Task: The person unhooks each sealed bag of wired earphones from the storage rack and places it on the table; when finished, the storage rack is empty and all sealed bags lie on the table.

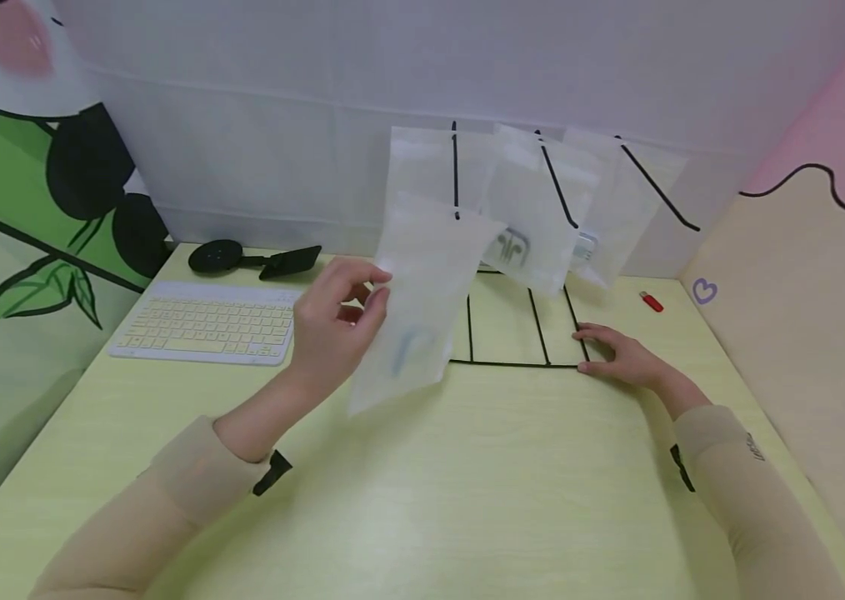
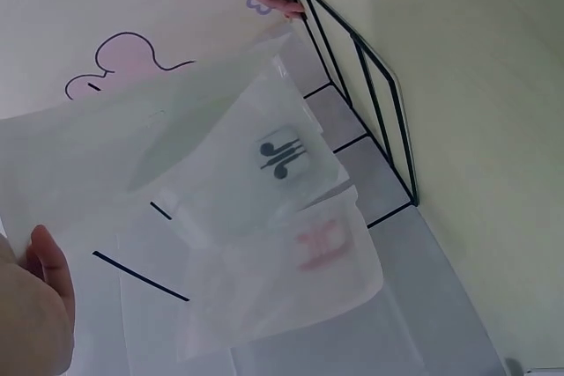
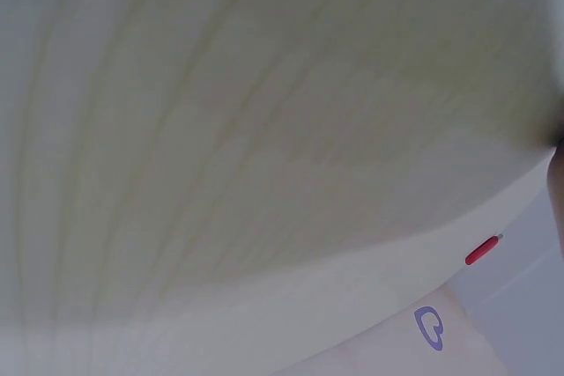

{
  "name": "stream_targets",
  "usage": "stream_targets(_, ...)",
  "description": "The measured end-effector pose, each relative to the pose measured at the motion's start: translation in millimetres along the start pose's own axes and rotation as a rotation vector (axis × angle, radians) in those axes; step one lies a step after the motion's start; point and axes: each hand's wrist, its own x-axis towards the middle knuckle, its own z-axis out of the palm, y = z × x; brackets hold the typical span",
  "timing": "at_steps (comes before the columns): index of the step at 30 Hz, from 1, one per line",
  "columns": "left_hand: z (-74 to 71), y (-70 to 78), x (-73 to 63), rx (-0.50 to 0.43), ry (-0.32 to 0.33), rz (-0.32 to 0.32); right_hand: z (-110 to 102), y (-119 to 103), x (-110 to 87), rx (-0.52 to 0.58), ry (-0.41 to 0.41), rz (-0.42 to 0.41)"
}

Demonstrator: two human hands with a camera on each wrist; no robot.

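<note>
My left hand [image 1: 336, 321] pinches the left edge of a frosted translucent bag [image 1: 422, 292] with a blurred bluish item inside. The bag's upper part lies by the tip of the left prong of a black wire rack [image 1: 512, 364]; whether the prong passes through it I cannot tell. Behind it, another bag hangs on that prong, its pinkish item [image 2: 323, 244] visible in the left wrist view. A bag with earphones [image 1: 512, 247] hangs on the middle prong, and one with a small white item [image 1: 585, 247] on the right. My right hand [image 1: 625, 358] grips the rack base's right side.
A white keyboard [image 1: 205, 325] lies at the left of the table. Behind it is a black stand [image 1: 253, 259] with a round base. Right of the rack lies a red USB stick [image 1: 651, 301]. A pale curtain [image 1: 257, 158] hangs behind the table.
</note>
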Motion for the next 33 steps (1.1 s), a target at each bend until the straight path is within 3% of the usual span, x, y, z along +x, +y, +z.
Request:
stream_targets(11,-26.7,10.3,-14.2,-0.079,-0.01,-0.096,3,0,1.1,0.012,-0.012,0.007)
stream_targets(18,-47.3,-1.9,-21.2,-0.002,-0.036,-0.173,2,1,1.4,0.003,-0.005,0.001)
stream_targets(27,-64.2,-26.4,-31.8,0.008,-0.009,-0.348,1,1,-0.3,0.005,-0.003,0.011)
stream_targets(33,-74.3,-41.6,-37.5,0.13,-0.043,-0.361,1,0,-0.9,0.005,-0.007,0.009)
